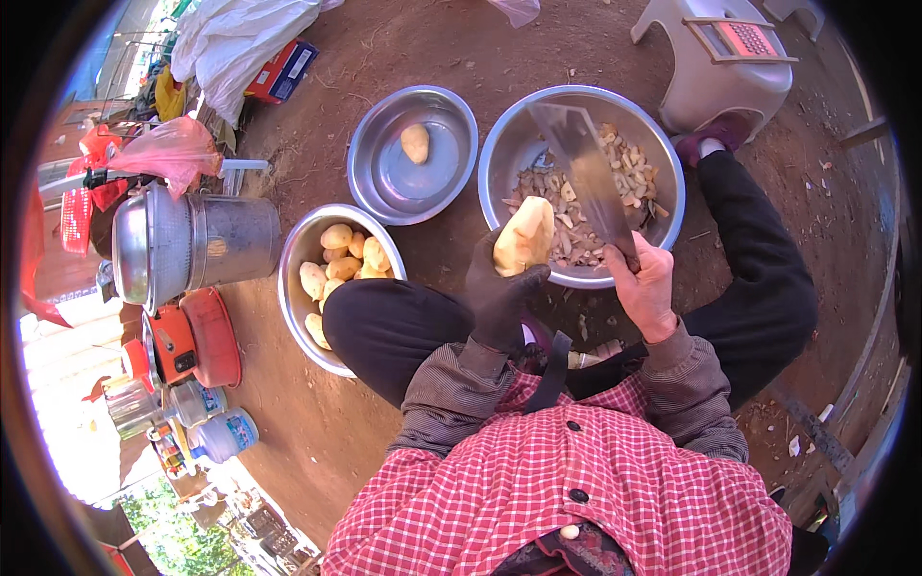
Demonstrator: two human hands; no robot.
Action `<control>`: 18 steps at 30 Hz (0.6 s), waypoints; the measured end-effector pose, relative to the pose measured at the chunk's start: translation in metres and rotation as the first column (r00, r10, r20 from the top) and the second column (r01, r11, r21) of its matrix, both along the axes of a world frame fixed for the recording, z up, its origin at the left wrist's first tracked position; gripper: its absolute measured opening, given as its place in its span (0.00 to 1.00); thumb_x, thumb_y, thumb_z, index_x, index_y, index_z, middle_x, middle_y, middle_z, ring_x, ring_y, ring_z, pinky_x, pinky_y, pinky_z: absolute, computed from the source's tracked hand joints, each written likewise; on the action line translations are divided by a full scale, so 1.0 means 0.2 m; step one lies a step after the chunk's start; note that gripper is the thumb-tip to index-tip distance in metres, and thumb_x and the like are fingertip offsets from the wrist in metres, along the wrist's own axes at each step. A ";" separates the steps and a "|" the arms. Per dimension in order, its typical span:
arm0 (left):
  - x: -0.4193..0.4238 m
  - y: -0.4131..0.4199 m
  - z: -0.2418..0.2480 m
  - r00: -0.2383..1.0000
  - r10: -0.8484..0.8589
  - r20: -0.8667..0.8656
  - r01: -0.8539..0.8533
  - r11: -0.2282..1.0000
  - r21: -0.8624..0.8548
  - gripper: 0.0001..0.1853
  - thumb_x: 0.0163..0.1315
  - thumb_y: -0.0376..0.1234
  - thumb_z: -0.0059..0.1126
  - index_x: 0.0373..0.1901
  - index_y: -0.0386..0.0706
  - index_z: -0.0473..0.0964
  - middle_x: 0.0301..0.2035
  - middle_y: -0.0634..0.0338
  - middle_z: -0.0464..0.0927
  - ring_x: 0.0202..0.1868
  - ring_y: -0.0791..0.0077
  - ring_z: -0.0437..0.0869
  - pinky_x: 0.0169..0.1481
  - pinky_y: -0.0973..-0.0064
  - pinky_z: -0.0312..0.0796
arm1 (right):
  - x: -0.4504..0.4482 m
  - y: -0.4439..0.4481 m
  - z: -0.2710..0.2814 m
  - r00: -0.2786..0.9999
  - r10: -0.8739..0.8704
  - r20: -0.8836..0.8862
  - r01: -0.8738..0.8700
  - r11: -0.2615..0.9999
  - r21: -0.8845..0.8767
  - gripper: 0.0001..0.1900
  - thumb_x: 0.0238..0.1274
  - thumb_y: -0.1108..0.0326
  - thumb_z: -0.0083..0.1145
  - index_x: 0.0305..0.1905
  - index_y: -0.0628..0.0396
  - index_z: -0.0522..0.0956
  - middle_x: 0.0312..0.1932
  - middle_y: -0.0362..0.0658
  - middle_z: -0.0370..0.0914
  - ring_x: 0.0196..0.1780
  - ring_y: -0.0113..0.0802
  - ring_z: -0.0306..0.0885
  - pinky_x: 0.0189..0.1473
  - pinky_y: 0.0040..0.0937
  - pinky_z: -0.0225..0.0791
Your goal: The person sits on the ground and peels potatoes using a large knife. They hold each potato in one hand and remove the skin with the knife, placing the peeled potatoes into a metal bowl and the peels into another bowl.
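Observation:
My left hand (pixel 500 284), in a dark glove, grips a large peeled potato (pixel 524 234) with a pale, faceted surface. Bare, my right hand (pixel 645 281) is closed around the handle of a broad-bladed cleaver (pixel 587 169). The blade slants up and left over a wide metal basin (pixel 582 282) and is slightly blurred. Inside that basin lies a heap of peelings (pixel 565 216), partly hidden by the blade and the potato. Knife and potato appear apart, both held at the basin's near side.
Left of it, a metal basin (pixel 367 194) holds one potato (pixel 415 144). Several potatoes (pixel 342 268) fill another metal bowl (pixel 288 309) beside my left knee. A plastic stool (pixel 727 86) carries a grater (pixel 745 39). Pots (pixel 230 241), a red basin (pixel 209 338) and water jugs (pixel 223 435) stand farther left.

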State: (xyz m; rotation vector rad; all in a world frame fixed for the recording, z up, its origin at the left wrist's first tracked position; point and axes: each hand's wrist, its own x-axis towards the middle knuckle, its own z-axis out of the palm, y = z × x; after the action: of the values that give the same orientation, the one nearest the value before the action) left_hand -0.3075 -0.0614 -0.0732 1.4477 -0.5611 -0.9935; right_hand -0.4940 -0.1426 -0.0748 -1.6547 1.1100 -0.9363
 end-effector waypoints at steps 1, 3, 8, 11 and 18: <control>0.00 0.00 0.00 0.999 -0.004 0.032 0.003 1.000 0.018 0.35 0.47 0.23 0.75 0.60 0.32 0.71 0.50 0.54 0.80 0.52 0.67 0.84 0.58 0.70 0.77 | -0.01 -0.01 0.03 0.996 0.027 -0.083 -0.034 0.996 -0.083 0.09 0.61 0.78 0.63 0.46 0.62 0.83 0.27 0.47 0.80 0.23 0.35 0.78 0.27 0.28 0.69; 0.00 0.00 -0.01 0.999 -0.011 0.039 0.012 1.000 -0.012 0.35 0.48 0.25 0.76 0.60 0.32 0.72 0.50 0.54 0.81 0.50 0.68 0.84 0.57 0.71 0.77 | 0.03 0.02 0.01 0.994 0.084 -0.071 -0.099 0.963 -0.250 0.12 0.58 0.77 0.64 0.47 0.60 0.83 0.29 0.47 0.81 0.27 0.40 0.81 0.28 0.31 0.72; 0.03 0.06 -0.22 1.000 0.000 0.006 0.001 0.972 -0.237 0.24 0.65 0.32 0.69 0.59 0.36 0.71 0.47 0.57 0.79 0.47 0.72 0.83 0.51 0.73 0.78 | 0.04 0.10 0.08 0.920 0.218 -0.325 -0.335 0.868 -0.366 0.23 0.46 0.74 0.66 0.53 0.57 0.81 0.29 0.45 0.75 0.31 0.44 0.81 0.32 0.39 0.75; 0.04 0.05 -0.21 0.999 -0.028 -0.017 0.023 0.975 -0.220 0.29 0.70 0.43 0.63 0.64 0.36 0.66 0.53 0.54 0.75 0.54 0.68 0.80 0.58 0.67 0.77 | 0.04 0.12 0.10 0.907 0.220 -0.359 -0.350 0.867 -0.354 0.24 0.45 0.74 0.66 0.54 0.58 0.81 0.29 0.44 0.74 0.31 0.43 0.80 0.32 0.40 0.74; 0.10 0.10 -0.32 0.716 -0.178 0.675 0.164 0.983 0.084 0.34 0.76 0.54 0.47 0.69 0.36 0.60 0.61 0.52 0.70 0.63 0.62 0.74 0.69 0.60 0.70 | 0.05 0.15 0.09 0.907 0.210 -0.366 -0.339 0.878 -0.338 0.22 0.47 0.73 0.65 0.52 0.58 0.81 0.28 0.43 0.75 0.30 0.42 0.80 0.31 0.39 0.74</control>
State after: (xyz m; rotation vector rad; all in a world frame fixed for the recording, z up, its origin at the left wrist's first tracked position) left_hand -0.2868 -0.0423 -0.1370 1.7985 -1.2477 -0.5678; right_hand -0.4837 -0.1125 -0.0568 -2.2982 0.8852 -0.7493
